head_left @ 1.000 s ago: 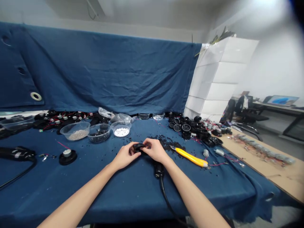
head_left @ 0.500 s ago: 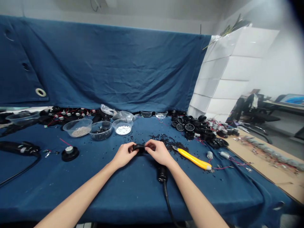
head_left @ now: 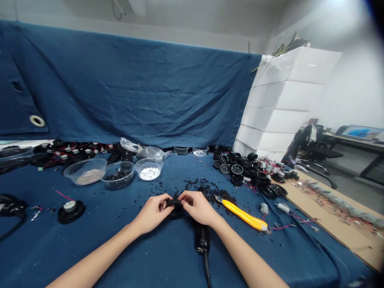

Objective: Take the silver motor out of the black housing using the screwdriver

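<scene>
Between my two hands is a round black plastic part (head_left: 174, 205), held low over the blue cloth. My left hand (head_left: 154, 213) grips its left side with thumb and fingers. Its right side is pinched by my right hand (head_left: 196, 207); the fingertips partly hide it. A black corded tool (head_left: 203, 239) lies under my right wrist, its cable running toward me. Small black pieces (head_left: 210, 190) are scattered just beyond my hands. Right of them lies a yellow-handled utility knife (head_left: 244, 214) with its blade pointing to the left.
Clear bowls with small parts, one with black pieces (head_left: 119, 176), stand at the back left. A black base with a white-topped motor (head_left: 70, 210) sits on the left. Black round housings (head_left: 237, 168) are piled back right, near loose motors (head_left: 283, 207) and a cardboard sheet (head_left: 327, 212).
The view has tilted and shifted, so the scene sits a little lower and further left. The black part is now lower, close to the cloth, with both hands still on it.
</scene>
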Action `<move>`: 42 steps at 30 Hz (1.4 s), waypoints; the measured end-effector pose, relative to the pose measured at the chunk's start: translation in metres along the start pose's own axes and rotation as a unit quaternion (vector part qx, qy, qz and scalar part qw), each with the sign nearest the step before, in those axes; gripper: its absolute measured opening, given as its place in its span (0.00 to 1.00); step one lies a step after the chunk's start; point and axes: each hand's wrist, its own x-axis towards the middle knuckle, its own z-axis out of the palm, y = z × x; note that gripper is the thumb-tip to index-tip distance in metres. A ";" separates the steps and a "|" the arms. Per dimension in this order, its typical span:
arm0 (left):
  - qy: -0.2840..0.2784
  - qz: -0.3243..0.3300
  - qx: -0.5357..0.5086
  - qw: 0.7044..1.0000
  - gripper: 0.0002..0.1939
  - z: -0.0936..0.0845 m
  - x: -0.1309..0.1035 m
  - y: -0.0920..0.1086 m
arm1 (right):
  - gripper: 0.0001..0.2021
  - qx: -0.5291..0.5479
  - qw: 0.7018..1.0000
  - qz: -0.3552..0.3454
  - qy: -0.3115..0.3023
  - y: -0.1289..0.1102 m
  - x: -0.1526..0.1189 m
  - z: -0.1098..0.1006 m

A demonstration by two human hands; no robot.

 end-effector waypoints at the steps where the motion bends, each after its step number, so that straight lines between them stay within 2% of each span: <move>1: -0.005 0.009 0.019 1.000 0.08 -0.002 0.003 0.000 | 0.08 -0.012 1.000 0.001 0.001 0.004 0.004 -0.004; 3: -0.017 0.036 0.060 0.997 0.09 -0.004 0.008 -0.003 | 0.08 -0.043 0.999 0.011 0.015 0.016 0.013 -0.012; 7: -0.062 0.095 0.110 0.987 0.21 -0.001 0.012 -0.011 | 0.10 -0.089 0.995 0.029 0.030 0.040 0.019 -0.021; 11: -0.116 0.125 0.105 0.980 0.31 0.003 0.006 -0.007 | 0.11 -0.096 0.995 0.034 0.018 0.049 0.010 -0.024; 14: -0.159 0.115 0.070 0.978 0.41 0.002 0.002 -0.001 | 0.11 -0.097 0.994 0.044 0.006 0.050 0.006 -0.024; 16: -0.177 0.105 0.050 0.977 0.40 0.001 0.001 0.000 | 0.12 -0.099 0.994 0.052 0.008 0.051 0.008 -0.023; 19: -0.165 0.085 0.053 0.981 0.25 -0.002 0.003 -0.008 | 0.13 -0.115 0.991 0.052 0.039 0.053 0.012 -0.029; 21: -0.135 0.069 0.066 0.986 0.20 -0.003 0.007 -0.019 | 0.14 -0.126 0.987 0.056 0.081 0.056 0.011 -0.046; 24: -0.103 0.059 0.096 0.988 0.20 -0.004 0.013 -0.037 | 0.13 -0.141 0.968 0.109 0.178 0.070 -0.012 -0.092; 26: -0.084 0.058 0.118 0.988 0.19 -0.002 0.017 -0.047 | 0.12 -0.186 0.933 0.180 0.249 0.086 -0.043 -0.129; 28: -0.073 0.063 0.127 0.987 0.19 0.001 0.019 -0.053 | 0.10 -0.266 0.881 0.274 0.278 0.106 -0.081 -0.161; 30: -0.072 0.072 0.122 0.987 0.19 0.003 0.019 -0.055 | 0.13 -0.318 0.842 0.370 0.231 0.124 -0.116 -0.183; 32: -0.073 0.075 0.115 0.988 0.19 0.004 0.019 -0.054 | 0.17 -0.334 0.824 0.424 0.174 0.137 -0.140 -0.191; 34: -0.073 0.065 0.108 0.989 0.19 0.003 0.018 -0.050 | 0.22 -0.325 0.819 0.456 0.127 0.144 -0.152 -0.189; 38: -0.086 0.045 0.097 0.991 0.17 -0.001 0.018 -0.040 | 0.30 -0.294 0.815 0.491 0.087 0.145 -0.145 -0.180; 42: -0.081 0.038 0.105 0.990 0.16 -0.002 0.017 -0.031 | 0.30 -0.271 0.830 0.486 0.045 0.151 -0.129 -0.176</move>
